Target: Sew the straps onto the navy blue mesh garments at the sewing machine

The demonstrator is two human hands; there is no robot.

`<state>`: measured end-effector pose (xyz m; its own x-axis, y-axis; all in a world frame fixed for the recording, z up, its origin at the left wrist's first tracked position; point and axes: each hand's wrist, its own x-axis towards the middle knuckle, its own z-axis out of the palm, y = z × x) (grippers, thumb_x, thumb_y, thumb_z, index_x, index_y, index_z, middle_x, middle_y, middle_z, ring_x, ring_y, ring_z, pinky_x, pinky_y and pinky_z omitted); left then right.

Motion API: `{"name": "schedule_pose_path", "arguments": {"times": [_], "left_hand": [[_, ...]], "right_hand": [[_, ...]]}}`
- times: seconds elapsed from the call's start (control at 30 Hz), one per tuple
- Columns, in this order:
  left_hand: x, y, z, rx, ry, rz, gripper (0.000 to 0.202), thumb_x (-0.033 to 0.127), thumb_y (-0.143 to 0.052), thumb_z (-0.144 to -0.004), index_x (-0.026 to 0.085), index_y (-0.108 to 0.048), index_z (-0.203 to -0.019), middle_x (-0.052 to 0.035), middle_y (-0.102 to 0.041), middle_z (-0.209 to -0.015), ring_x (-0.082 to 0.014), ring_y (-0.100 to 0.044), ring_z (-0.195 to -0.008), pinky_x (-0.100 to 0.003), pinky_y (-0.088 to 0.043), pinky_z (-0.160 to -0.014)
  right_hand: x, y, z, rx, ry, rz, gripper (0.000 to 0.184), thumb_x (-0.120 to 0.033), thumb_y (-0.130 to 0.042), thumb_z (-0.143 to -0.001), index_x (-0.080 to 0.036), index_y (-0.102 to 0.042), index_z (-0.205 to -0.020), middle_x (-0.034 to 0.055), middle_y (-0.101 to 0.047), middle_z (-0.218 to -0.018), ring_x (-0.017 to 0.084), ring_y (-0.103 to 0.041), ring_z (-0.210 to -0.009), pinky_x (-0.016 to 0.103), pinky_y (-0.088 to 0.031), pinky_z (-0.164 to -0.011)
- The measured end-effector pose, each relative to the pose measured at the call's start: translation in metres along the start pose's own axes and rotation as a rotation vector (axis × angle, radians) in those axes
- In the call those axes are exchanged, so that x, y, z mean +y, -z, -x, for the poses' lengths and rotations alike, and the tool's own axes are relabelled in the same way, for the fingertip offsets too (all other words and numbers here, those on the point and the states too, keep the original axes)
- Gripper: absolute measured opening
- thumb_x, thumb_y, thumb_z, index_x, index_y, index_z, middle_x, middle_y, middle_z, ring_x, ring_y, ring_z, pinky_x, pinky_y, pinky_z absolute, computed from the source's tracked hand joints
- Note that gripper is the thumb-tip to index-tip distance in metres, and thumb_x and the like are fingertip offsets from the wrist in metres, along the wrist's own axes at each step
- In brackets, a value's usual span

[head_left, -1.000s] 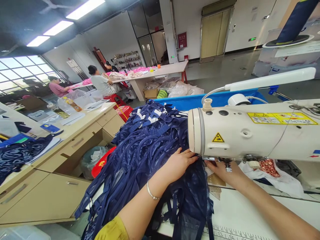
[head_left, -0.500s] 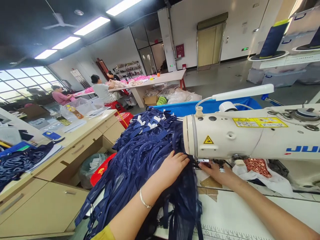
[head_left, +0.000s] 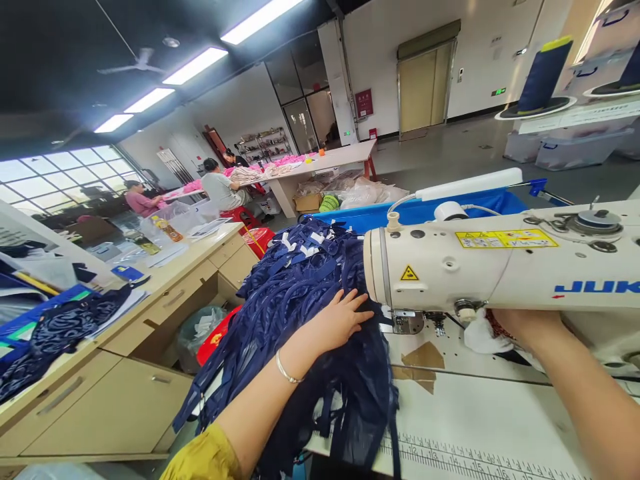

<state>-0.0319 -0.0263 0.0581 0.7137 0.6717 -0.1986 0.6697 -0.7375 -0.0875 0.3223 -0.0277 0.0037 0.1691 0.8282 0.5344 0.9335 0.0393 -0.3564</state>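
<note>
My left hand (head_left: pixel 343 321) lies on a large heap of navy mesh garments (head_left: pixel 300 300) with straps, its fingers spread apart beside the sewing head. My right hand (head_left: pixel 525 325) reaches under the arm of the white sewing machine (head_left: pixel 500 267), at a white cloth (head_left: pixel 485 337) and a copper-coloured piece. Its fingers are hidden there, so a grip cannot be made out. Navy fabric reaches up to the presser foot area (head_left: pixel 407 321). Part of the heap hangs over the table's front edge.
A printed ruler scale (head_left: pixel 450 460) runs along the sewing table's front. Left stands a wooden desk (head_left: pixel 165 293) with bottles and patterned fabric. Behind the machine is a blue cloth bin (head_left: pixel 480 205). Thread cones (head_left: pixel 545 77) stand at upper right. Co-workers (head_left: pixel 220 187) sit at far tables.
My right hand has left the presser foot and moved right, under the machine arm to the white cloth. My left hand's fingers have spread on the navy fabric. The view has shifted slightly.
</note>
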Motion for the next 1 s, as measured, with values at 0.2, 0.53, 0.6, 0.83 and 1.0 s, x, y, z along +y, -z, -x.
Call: {"name": "schedule_pose_path", "arguments": {"times": [0.2,0.53,0.6,0.83,1.0], "left_hand": [[0.054,-0.008,0.002,0.156,0.158,0.032,0.045,0.036,-0.046,-0.101,0.011,-0.053,-0.137,-0.0168,-0.050,-0.146,-0.0301,-0.039,-0.141,-0.054,-0.027,-0.119],[0.034,-0.039,0.024,-0.014,0.122,-0.073,0.058,0.008,-0.040,-0.093,0.021,-0.038,-0.150,-0.0066,-0.034,-0.158,-0.0268,-0.036,-0.144,-0.060,-0.024,-0.118],[0.032,-0.035,0.022,-0.001,0.119,-0.100,0.056,0.008,-0.041,-0.093,0.022,-0.043,-0.147,-0.0061,-0.038,-0.156,-0.0270,-0.041,-0.141,-0.057,-0.027,-0.118],[0.040,-0.032,0.012,0.034,0.110,-0.094,0.055,0.009,-0.049,-0.088,0.017,-0.050,-0.142,-0.0103,-0.045,-0.152,-0.0292,-0.045,-0.138,-0.052,-0.031,-0.116],[0.043,-0.041,0.013,0.125,0.169,-0.044,0.041,0.027,-0.044,-0.100,0.017,-0.055,-0.138,-0.0094,-0.049,-0.149,-0.0306,-0.047,-0.136,-0.056,-0.032,-0.115]], "right_hand": [[0.002,-0.004,0.000,0.021,0.026,-0.002,0.064,-0.037,-0.037,-0.083,-0.022,-0.044,-0.145,0.0095,-0.038,-0.155,0.033,-0.030,-0.142,0.053,-0.032,-0.112],[0.000,-0.001,0.000,0.048,-0.016,-0.017,0.061,-0.041,-0.039,-0.085,-0.022,-0.047,-0.143,0.0088,-0.036,-0.156,0.031,-0.031,-0.142,0.049,-0.031,-0.113],[-0.001,-0.001,0.000,0.069,0.018,-0.022,0.060,-0.039,-0.039,-0.086,-0.023,-0.047,-0.143,0.0079,-0.037,-0.155,0.030,-0.031,-0.141,0.047,-0.030,-0.114],[-0.006,0.004,-0.003,0.013,-0.041,-0.006,0.061,-0.039,-0.038,-0.083,-0.024,-0.047,-0.141,0.0080,-0.037,-0.155,0.031,-0.029,-0.142,0.050,-0.030,-0.113],[0.001,0.000,-0.007,-0.084,-0.011,-0.006,0.057,-0.041,-0.039,-0.080,-0.024,-0.056,-0.131,0.0126,-0.048,-0.146,0.034,-0.037,-0.136,0.054,-0.032,-0.109]]}}
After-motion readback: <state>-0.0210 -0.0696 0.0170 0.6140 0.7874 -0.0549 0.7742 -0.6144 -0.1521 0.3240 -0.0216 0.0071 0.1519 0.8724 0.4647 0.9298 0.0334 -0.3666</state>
